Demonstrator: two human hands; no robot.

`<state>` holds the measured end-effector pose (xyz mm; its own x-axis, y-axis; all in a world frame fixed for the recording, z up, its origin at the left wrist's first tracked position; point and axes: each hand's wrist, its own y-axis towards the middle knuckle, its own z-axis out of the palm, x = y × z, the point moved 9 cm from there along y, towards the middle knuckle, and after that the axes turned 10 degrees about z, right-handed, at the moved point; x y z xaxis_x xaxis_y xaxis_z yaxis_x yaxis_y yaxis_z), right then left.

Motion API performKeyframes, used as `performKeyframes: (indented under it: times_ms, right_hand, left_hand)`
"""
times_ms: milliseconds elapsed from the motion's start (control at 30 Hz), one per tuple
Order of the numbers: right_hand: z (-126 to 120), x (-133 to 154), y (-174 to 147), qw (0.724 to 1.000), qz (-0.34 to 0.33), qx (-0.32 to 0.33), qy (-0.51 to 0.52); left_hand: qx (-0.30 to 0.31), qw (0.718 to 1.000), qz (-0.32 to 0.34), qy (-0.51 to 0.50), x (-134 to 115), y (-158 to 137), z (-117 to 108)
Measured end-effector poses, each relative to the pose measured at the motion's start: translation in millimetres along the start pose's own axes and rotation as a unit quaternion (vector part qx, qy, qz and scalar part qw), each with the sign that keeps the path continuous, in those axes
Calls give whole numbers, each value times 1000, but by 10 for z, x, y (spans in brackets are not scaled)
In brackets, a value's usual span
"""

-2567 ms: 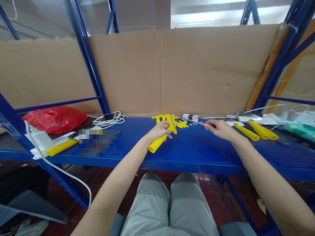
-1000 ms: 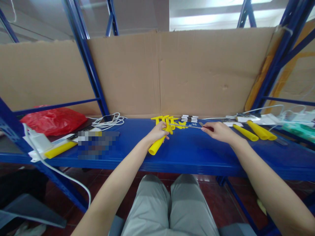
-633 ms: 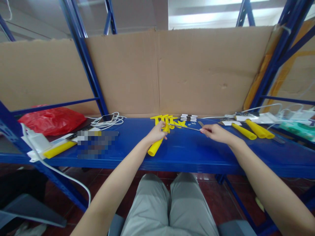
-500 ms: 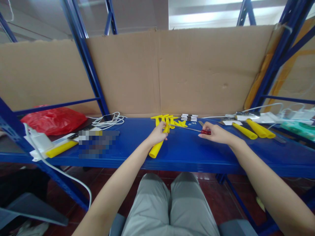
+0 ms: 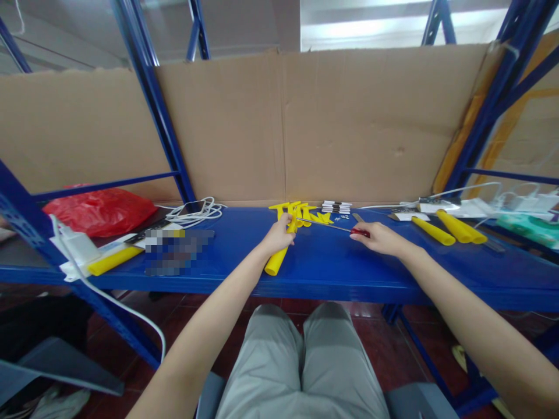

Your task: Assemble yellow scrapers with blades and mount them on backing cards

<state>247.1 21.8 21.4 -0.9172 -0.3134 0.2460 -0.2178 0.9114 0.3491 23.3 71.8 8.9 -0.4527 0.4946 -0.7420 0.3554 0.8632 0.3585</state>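
Note:
My left hand [image 5: 280, 234] is closed around a yellow tapered plastic tube [image 5: 275, 265], whose wide end points toward me above the blue shelf. In my right hand [image 5: 376, 237] is a screwdriver [image 5: 360, 233] with a dark red handle, its long shaft pointing left. The shaft's tip meets the upper part of the yellow tube, by my left fingers; the exact contact is too small to make out. Several small yellow plastic pieces [image 5: 324, 218] lie just behind. Close to them are a stack of white and black strips [image 5: 336, 207] and some tiny metal parts [image 5: 345, 217].
More yellow tubes [image 5: 458, 227] lie at the right, and another yellow tube [image 5: 114, 260] at the left. A red plastic bag [image 5: 98, 212] and coiled white cables [image 5: 198, 212] sit on the left. Cardboard [image 5: 349, 128] walls the back of the blue shelf [image 5: 236, 244].
The screwdriver and my right hand have shifted slightly left. My left hand keeps hold of the yellow tube, which has barely moved. The view has tilted a little.

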Motion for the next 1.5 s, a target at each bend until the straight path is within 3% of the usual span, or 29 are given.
performKeyframes:
  times_ms: [167,333,933,1200,1500]
  right_hand:
    - [-28,-45,7,999,6,-45,6]
    - [-85,-47,-20,995,13,-73,-60]
    - [-96,6,-35,993,-4,-79,-88]
    - [-100,-87,-21,990,42,-90,-97]
    - [-120,-25,-47,991,14,-99,-91]
  left_hand:
    - [-2,1000,12,18,-24,0,-8]
    - [-8,1000,19,19,-26,1,-14]
    - [-13,1000,16,11,14,14,-20]
    - [-7,1000,13,-8,23,20,2]
    - [-9,1000,11,-9,48,22,-7]
